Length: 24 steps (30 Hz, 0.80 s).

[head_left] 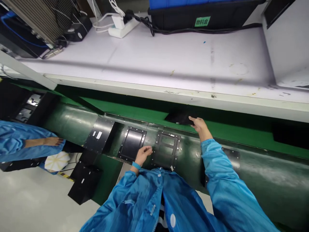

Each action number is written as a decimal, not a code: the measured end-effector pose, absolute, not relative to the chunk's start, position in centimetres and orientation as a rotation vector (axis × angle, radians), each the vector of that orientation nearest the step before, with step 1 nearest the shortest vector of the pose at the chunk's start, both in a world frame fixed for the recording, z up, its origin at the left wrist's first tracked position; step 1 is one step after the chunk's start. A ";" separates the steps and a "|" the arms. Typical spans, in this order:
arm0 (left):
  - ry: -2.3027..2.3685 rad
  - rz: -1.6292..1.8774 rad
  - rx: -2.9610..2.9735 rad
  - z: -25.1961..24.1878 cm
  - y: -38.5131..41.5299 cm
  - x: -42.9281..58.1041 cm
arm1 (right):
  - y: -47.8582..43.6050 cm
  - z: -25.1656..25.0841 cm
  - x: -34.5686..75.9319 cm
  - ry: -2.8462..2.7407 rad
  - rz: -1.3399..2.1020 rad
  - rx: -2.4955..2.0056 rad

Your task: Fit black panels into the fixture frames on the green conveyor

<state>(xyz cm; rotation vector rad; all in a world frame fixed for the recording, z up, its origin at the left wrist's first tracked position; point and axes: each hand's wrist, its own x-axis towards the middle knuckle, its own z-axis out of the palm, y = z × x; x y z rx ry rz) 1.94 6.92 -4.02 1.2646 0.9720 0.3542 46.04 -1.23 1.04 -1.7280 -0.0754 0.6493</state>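
My right hand (198, 125) pinches the right end of a dark flat piece (178, 117) over the green strip below the shelf edge. Its far side is lost in shadow. My left hand (143, 154) hovers between two black panels, its fingers pressed together; whether something small is in them is hidden. Right beside it lies a black frame (166, 149) with rectangular openings and screws round its rim. To the left of that hand sits a solid black panel (132, 143) with a raised rim, also on the green work surface (189, 151).
A white shelf (149, 61) spans the top, bearing a black bin (178, 19) and a power strip (123, 28). Another person's hand (52, 141) rests at the left, near a black box (99, 134). Black boxes (85, 183) stand lower left.
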 end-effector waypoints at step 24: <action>0.785 0.319 0.096 0.3 3.5 -3.4 | -16.1 -5.3 13.7 0.190 1.017 -1.119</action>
